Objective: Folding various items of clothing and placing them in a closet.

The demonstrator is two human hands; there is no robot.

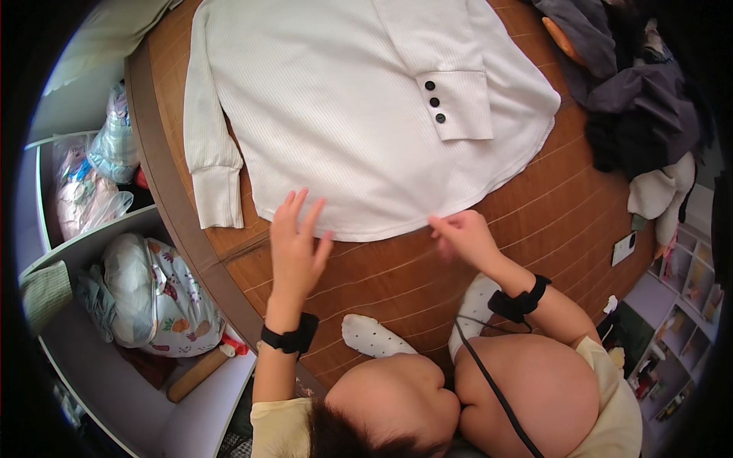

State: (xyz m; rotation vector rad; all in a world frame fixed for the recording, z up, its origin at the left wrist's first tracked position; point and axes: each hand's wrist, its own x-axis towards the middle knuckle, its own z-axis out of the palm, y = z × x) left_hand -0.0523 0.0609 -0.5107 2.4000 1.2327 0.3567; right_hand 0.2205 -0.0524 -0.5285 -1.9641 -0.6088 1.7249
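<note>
A white ribbed long-sleeved shirt (321, 122) lies spread flat, its curved hem toward me. One sleeve hangs straight down at the left. The other is folded over the body, its cuff (464, 107) showing three dark buttons. My left hand (296, 248) is open, fingers spread, with the fingertips over the hem's left part. At the hem's right part, my right hand (466, 235) is closed, thumb and forefinger pinched at the fabric edge. Its lower fingers are slightly blurred. Both wrists wear black bands.
The shirt rests on a brown slatted mat (366, 282). Dark clothes (641, 107) are heaped at the right, near a white phone-like object (623, 249). Open shelving (183, 420) with bagged items stands at the left. A black cable (496, 389) crosses my leg.
</note>
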